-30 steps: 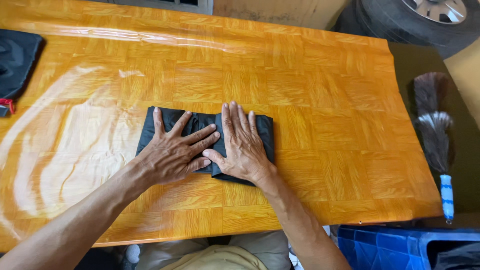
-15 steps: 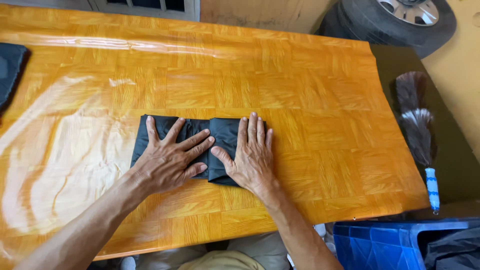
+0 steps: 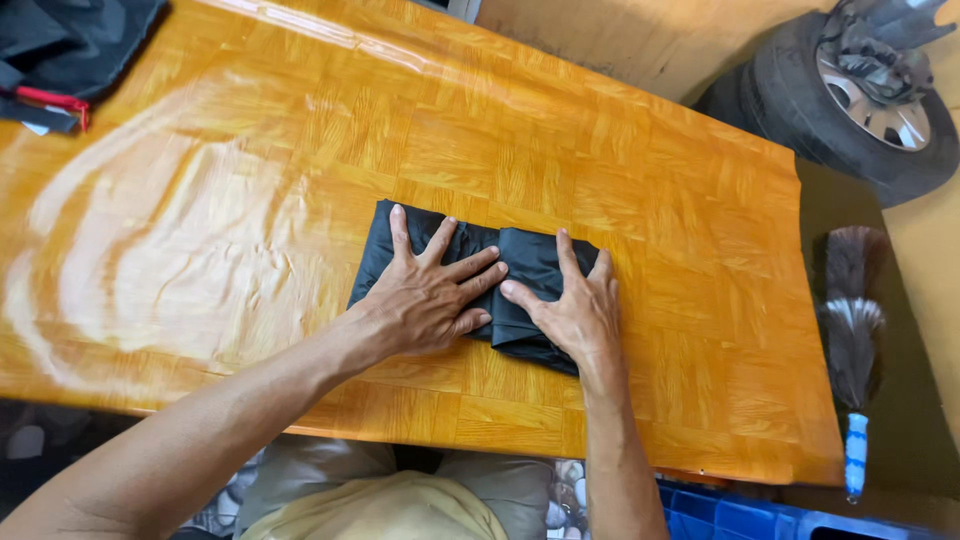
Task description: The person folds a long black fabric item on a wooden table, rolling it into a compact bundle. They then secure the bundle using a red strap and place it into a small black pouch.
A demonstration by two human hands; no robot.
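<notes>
Head view: a folded black cloth (image 3: 520,265), judged soft, light and best lifted by its edges, is pressed onto the surface (image 3: 700,200) by the left hand (image 3: 425,300) and right hand (image 3: 580,315), fingers (image 3: 470,265) spread flat, gripping nothing.

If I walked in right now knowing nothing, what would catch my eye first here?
Probably the two bare hands, left hand and right hand, pressed flat, fingers spread, on a folded black cloth in the middle of a glossy orange wood-pattern table. Then the car tyre leaning at the top right, and the feather duster with a blue handle lying past the table's right edge.
</notes>
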